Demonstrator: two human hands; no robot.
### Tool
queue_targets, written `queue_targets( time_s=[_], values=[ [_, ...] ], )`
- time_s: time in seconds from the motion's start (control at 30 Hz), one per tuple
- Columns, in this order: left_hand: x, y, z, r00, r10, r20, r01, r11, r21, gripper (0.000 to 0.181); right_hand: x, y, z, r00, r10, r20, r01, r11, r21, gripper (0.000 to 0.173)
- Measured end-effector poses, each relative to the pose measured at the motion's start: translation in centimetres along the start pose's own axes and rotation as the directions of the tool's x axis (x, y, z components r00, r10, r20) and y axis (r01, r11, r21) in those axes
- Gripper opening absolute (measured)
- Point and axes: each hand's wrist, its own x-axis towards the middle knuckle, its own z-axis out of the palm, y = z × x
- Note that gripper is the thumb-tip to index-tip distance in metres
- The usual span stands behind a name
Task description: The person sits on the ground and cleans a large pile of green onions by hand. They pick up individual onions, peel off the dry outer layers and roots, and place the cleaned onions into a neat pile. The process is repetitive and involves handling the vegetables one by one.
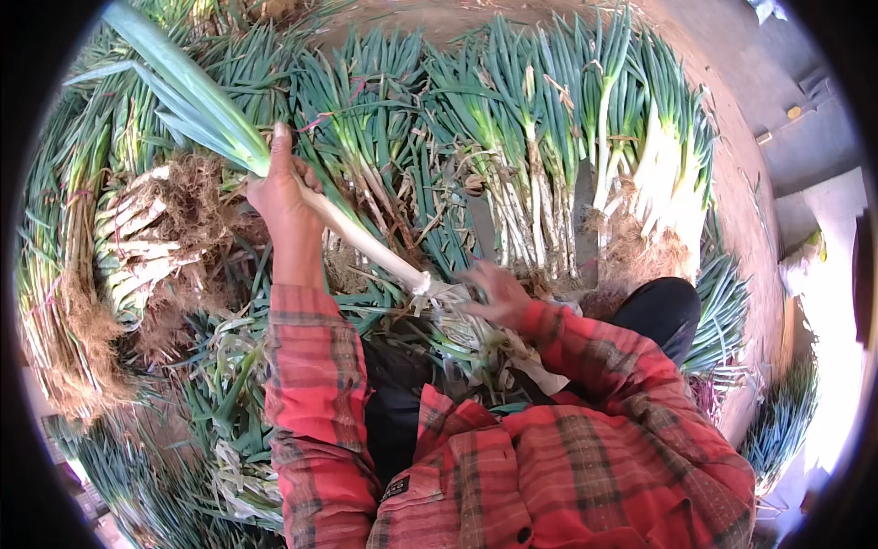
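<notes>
My left hand (285,195) grips a long-stemmed green onion (367,240) around the upper part of its pale shank, thumb pointing up. Its broad green leaves slant to the upper left, and the root end points down toward my right hand (499,294). That hand is slightly blurred, with fingers apart beside the root end; contact with the root is unclear. Under it, loose peeled skins and leaf scraps (466,333) lie in front of my lap. Beyond both hands, unpeeled green onions (507,199) lie in a row with their leaves pointing away.
Tied bundles of green onions (82,295) with brown roots stand at the left. Paler stalks (658,178) lie at the right, near my knee (658,316). Two flat grey strips (585,219) rise among the stalks. More green leaves (785,412) lie at the lower right.
</notes>
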Motion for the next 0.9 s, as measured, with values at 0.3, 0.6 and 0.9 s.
queue_targets(
  time_s=[0.3, 0.6, 0.9],
  values=[
    [-5.4, -3.4, 4.0, 0.780, -0.080, 0.620, -0.136, 0.946, 0.294, 0.052, 9.9, -8.7, -7.8, 0.966, 0.212, -0.150, 0.029, 0.487, 0.873, 0.035],
    [-12.5, -6.1, 5.3, 0.347, -0.495, 0.797, -0.142, 0.812, 0.566, 0.051, 9.2, -5.4, -19.3, 0.871, 0.359, -0.334, 0.304, 0.138, 0.942, 0.017],
    [-15.7, -7.6, 7.0, 0.385, -0.211, 0.899, -0.539, 0.739, 0.404, 0.035, 5.7, 2.0, -19.7, 0.803, 0.560, -0.202, 0.365, -0.196, 0.910, 0.013]
  ],
)
